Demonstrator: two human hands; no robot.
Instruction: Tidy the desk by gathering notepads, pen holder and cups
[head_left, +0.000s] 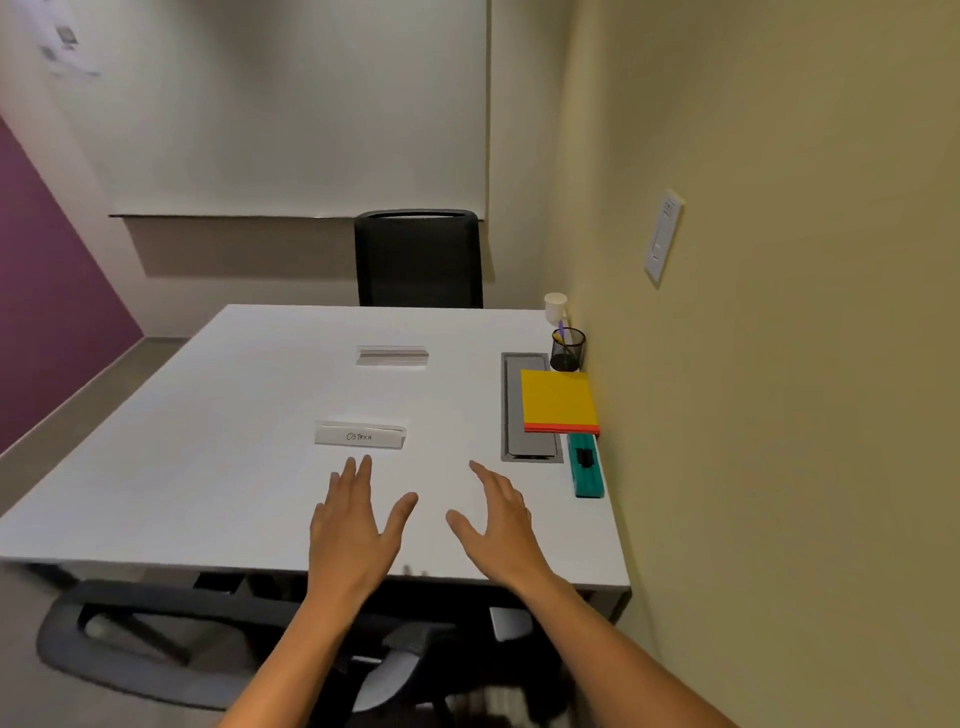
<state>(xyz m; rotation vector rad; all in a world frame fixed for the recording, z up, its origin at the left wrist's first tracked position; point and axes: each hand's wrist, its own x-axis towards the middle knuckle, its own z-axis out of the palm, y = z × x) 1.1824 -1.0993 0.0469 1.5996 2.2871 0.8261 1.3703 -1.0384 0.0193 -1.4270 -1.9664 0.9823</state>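
A stack of notepads (558, 400), yellow on top with an orange one beneath, lies by the right wall on the white desk (208, 441). Behind it stands a black mesh pen holder (568, 351) with a purple pen in it, and further back a white cup (555, 306). A teal notepad or block (587, 474) with a black clip lies in front of the stack. My left hand (356, 525) and my right hand (498, 525) hover over the desk's near edge, palms down, fingers spread, holding nothing.
Two white name cards (360, 435) (392, 356) stand mid-desk. A grey cable hatch (524, 441) sits partly under the notepads. A black chair (418, 260) stands at the far side, another chair (156, 639) below the near edge. The yellow wall (779, 364) borders the right.
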